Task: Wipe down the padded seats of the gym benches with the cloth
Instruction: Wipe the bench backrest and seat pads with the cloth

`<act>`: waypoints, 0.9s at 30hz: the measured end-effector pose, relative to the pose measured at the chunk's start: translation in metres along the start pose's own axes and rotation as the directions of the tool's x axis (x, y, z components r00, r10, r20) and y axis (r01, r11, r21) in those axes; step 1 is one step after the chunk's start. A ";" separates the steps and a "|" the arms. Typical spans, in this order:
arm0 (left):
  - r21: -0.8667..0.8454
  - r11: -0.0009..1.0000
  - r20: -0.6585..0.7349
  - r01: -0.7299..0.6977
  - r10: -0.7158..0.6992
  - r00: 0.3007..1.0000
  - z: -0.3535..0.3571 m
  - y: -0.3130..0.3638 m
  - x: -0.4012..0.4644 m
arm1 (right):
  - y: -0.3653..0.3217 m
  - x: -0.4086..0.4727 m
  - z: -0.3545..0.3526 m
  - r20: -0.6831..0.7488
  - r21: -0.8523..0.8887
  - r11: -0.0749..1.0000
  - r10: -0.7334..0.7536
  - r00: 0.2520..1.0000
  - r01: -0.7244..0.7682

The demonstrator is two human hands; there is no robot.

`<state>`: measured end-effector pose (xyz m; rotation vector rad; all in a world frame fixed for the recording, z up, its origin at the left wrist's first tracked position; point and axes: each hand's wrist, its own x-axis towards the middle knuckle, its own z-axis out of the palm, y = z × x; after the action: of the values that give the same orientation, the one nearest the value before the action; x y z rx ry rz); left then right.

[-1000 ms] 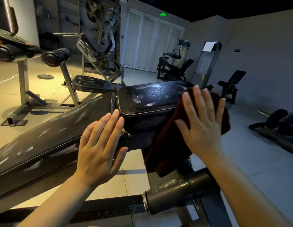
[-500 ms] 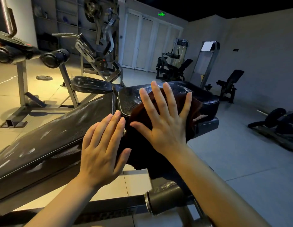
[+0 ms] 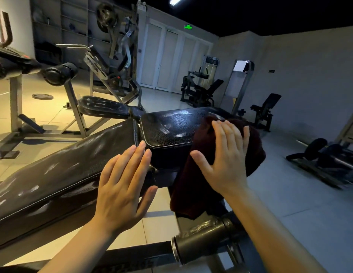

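A black padded seat point(image 3: 169, 127) of the nearest bench sits at mid-frame, its leather shiny with a white piped edge. Joined to it, the long black back pad point(image 3: 59, 170) slopes down to the lower left. A dark maroon cloth point(image 3: 193, 186) drapes over the seat's right end and hangs down its side. My right hand point(image 3: 225, 156) presses flat on the cloth with fingers spread. My left hand point(image 3: 122, 182) rests flat, fingers straight, on the back pad where it meets the seat.
The bench's metal bar with a black roller point(image 3: 203, 245) crosses below my hands. A second bench seat point(image 3: 104, 108) stands behind to the left, with a roller pad point(image 3: 59, 74) and a weight plate point(image 3: 42, 96) on the floor. More machines point(image 3: 199, 89) line the far wall and right side.
My right hand has slid the cloth from the seat's middle back to its right end. The left hand stays in place on the pad.
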<state>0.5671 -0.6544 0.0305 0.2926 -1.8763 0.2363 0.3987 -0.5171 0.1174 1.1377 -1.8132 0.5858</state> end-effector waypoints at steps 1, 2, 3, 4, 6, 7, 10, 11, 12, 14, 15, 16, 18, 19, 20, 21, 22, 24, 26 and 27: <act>-0.002 1.000 0.001 0.000 0.000 1.000 0.000 0.000 0.000 | -0.010 -0.002 0.000 0.020 0.025 0.999 -0.049 0.999 0.048; -0.005 1.000 0.003 0.000 0.000 1.000 -0.001 0.000 0.001 | -0.022 -0.004 0.001 0.042 0.060 0.992 -0.110 0.993 0.107; -0.009 1.000 0.007 -0.003 0.003 1.000 -0.001 -0.001 0.001 | -0.032 -0.006 0.002 0.063 0.102 0.981 -0.174 0.983 0.167; -0.013 1.000 0.012 -0.009 0.009 1.000 -0.002 -0.001 0.001 | -0.040 -0.008 0.004 0.080 0.140 0.965 -0.234 0.969 0.221; -0.020 1.000 0.025 -0.020 0.021 0.999 -0.004 -0.003 0.001 | -0.044 -0.008 0.005 0.094 0.168 0.937 -0.325 0.941 0.307; -0.023 0.999 0.032 -0.024 0.024 0.999 -0.005 -0.004 0.000 | -0.039 -0.007 0.004 0.095 0.159 0.930 -0.348 0.933 0.331; -0.029 0.999 0.037 -0.024 0.026 0.999 -0.007 -0.004 0.001 | -0.013 -0.004 0.000 0.064 0.097 0.957 -0.281 0.957 0.275; -0.031 0.999 0.038 -0.022 0.024 0.999 -0.007 -0.004 0.001 | 0.000 -0.002 -0.003 0.040 0.058 0.973 -0.226 0.973 0.223; -0.033 0.999 0.038 -0.018 0.020 0.999 -0.007 -0.003 0.001 | 0.013 0.000 -0.006 0.017 0.012 0.985 -0.171 0.985 0.171; -0.041 0.999 0.035 -0.011 0.012 0.999 -0.007 -0.002 0.001 | 0.039 0.004 -0.013 -0.003 -0.037 0.996 -0.081 0.997 0.081; -0.046 0.999 0.031 -0.007 0.008 0.999 -0.006 -0.002 0.001 | 0.048 0.007 -0.015 -0.003 -0.021 0.999 -0.049 0.999 0.049; -0.050 0.999 0.025 -0.002 0.003 1.000 -0.006 -0.002 0.001 | 0.052 0.009 -0.016 -0.001 0.012 1.000 -0.020 1.000 0.020; -0.059 0.998 0.014 0.012 -0.011 1.000 -0.005 0.000 0.001 | 0.046 0.011 -0.014 -0.019 0.070 0.997 0.039 0.999 -0.037; -0.064 0.998 0.011 0.021 -0.020 1.000 -0.004 0.000 0.001 | 0.040 0.011 -0.011 -0.034 0.074 0.996 0.058 0.998 -0.055; -0.069 0.997 0.009 0.031 -0.030 1.000 -0.004 0.001 0.001 | 0.034 0.010 -0.010 -0.047 0.058 0.997 0.055 0.997 -0.053; -0.076 0.996 0.008 0.040 -0.040 0.999 -0.003 0.002 0.001 | 0.028 0.010 -0.010 -0.056 0.032 0.999 0.030 0.998 -0.028; -0.082 0.995 0.008 0.048 -0.048 0.999 -0.003 0.003 0.001 | 0.021 0.009 -0.010 -0.059 0.014 1.000 -0.010 0.998 0.011; -0.092 0.994 0.010 0.055 -0.055 0.998 -0.004 0.003 0.001 | 0.004 0.008 -0.010 -0.051 0.030 0.994 -0.107 0.993 0.108; -0.097 0.994 0.011 0.052 -0.052 0.999 -0.005 0.002 0.001 | -0.022 0.007 -0.008 -0.022 0.092 0.974 -0.207 0.978 0.208; -0.098 0.994 0.013 0.051 -0.050 0.999 -0.005 0.002 0.001 | -0.034 0.005 -0.005 0.002 0.126 0.958 -0.258 0.966 0.256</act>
<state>0.5707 -0.6511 0.0328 0.2739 -1.8823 0.1079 0.4303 -0.5318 0.1216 1.4417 -1.6270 0.5416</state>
